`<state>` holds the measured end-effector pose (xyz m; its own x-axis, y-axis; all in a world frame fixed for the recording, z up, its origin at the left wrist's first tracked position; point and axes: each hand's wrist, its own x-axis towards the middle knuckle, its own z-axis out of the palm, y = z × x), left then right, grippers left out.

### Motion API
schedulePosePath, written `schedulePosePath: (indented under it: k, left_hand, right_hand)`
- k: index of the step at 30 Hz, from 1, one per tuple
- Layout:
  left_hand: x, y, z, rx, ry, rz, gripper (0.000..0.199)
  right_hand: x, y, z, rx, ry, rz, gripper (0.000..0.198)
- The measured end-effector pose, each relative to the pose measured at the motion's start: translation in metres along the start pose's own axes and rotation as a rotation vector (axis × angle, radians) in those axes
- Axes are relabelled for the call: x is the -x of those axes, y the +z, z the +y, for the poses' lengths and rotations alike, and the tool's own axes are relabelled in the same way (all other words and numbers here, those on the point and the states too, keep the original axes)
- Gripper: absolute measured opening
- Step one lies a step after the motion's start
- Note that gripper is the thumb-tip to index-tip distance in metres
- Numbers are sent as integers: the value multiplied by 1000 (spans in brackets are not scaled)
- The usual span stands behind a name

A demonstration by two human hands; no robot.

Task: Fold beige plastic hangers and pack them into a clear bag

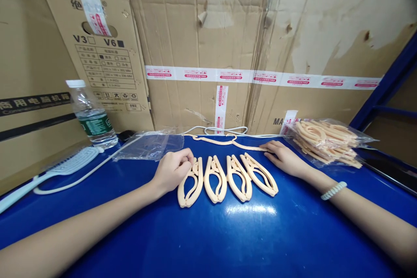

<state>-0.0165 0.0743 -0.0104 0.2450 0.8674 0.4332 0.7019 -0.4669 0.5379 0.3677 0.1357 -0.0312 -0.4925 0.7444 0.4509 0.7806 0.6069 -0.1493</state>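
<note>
- left hand [174,170]: fingers curled in, thumb side against the top of the leftmost folded hanger [186,202] in the row. touching it; can't tell if the fingers are clamped on it or just resting, palm side is out of sight.
- right hand [285,157]: behind the right end of the row, fingers stretched out low, tips at the right end of an unfolded hanger [215,141]. looks like contact; can't tell if thumb and finger are pinched on it.
- hidden: upper left part of the leftmost folded hanger is under the left hand. unfolded hanger is seen nearly edge-on, its hook hard to make out.
- cut off: both forearms at the frame edges, hairbrush [76,160] handle far left of the row, dark flat object [394,173] far right of it, can't tell what it is.
- hangers: pale peach, smooth. four folded in the row, closed into pointed loops, narrow tips toward the wearer, rightmost one tilted most. unfolded one lies just behind the row, both arms spread out.
- bagged hangers [325,134]: heaped in clear plastic, right of the row and behind it; count unclear.
- flat clear bag [148,145]: left of the row, behind the left hand.
</note>
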Motion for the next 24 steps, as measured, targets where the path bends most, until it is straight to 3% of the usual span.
schedulePosePath:
  k: [5,17,24]
  left_hand:
    - [1,0,2,40,55,-59,14]
    - [0,1,2,139,103,-17,15]
    - [1,-1,3,204,74,-16,13]
  right_hand:
    - [0,0,0,-7,14,3,32]
    - [-4,-3,-5,-61,70,21,20]
    - [-4,-27,-15,-86,126,11,21]
